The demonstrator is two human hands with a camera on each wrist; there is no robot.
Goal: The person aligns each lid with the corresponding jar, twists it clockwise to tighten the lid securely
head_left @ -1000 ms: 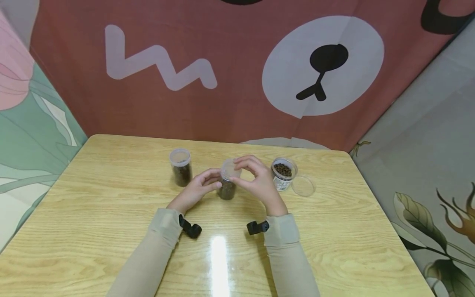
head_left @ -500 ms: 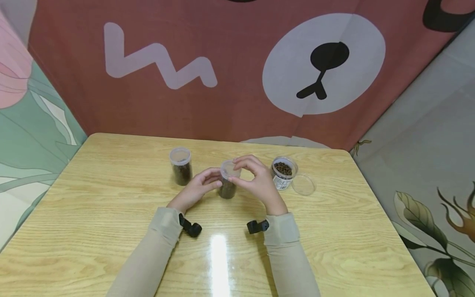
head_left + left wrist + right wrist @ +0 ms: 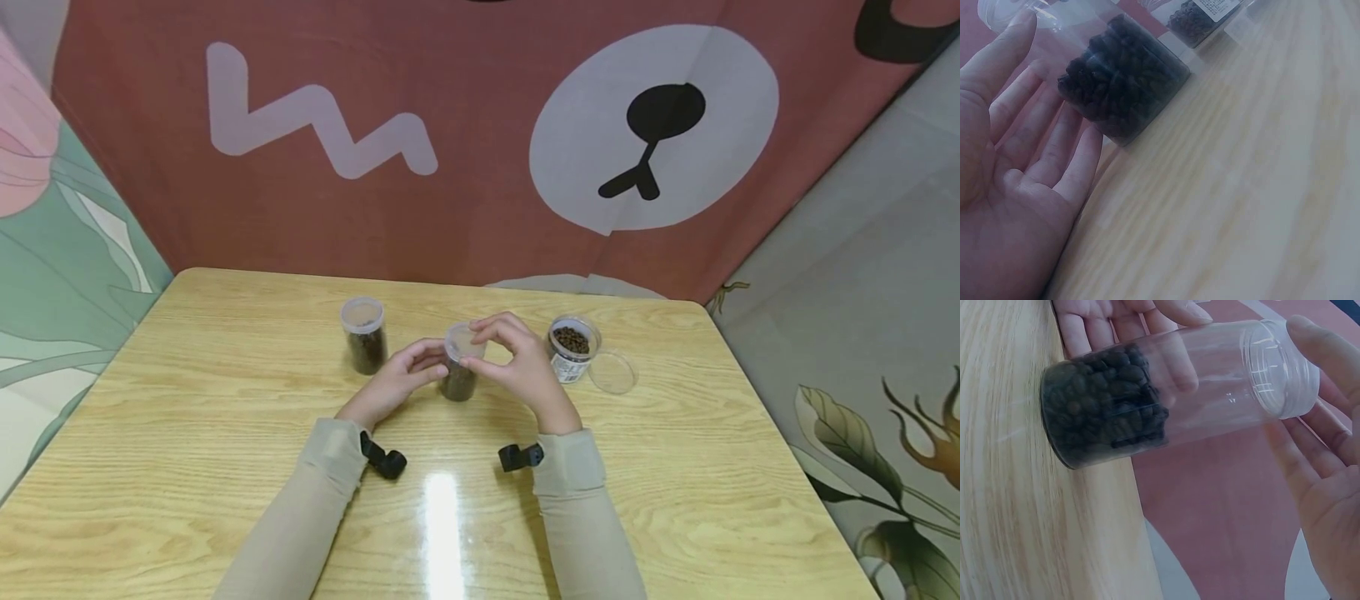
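Three jars stand on the table [image 3: 225, 433], and the middle jar [image 3: 458, 371] is between both hands. It is clear plastic, about half full of dark beans, and it stands upright on the wood near the centre. Its lid [image 3: 462, 340] sits on the mouth. The right hand [image 3: 521, 367] has its thumb and fingers curled around the rim of this lid, so it grips the lid from above and from the side. The left hand [image 3: 397, 377] lies against the wall of the jar with the fingers nearly straight and only the thumb bent toward the top; it steadies the jar more than it clasps it.

From the wrist views I cannot tell if the lid is fully tight, because the thread is seen only through the plastic.

I judge the work as about half done. The left jar [image 3: 363, 333] has its lid on already and stands apart. The right jar [image 3: 573, 348] is without cover, its beans are visible from above, and a loose lid [image 3: 612, 372] lies flat just beside it.
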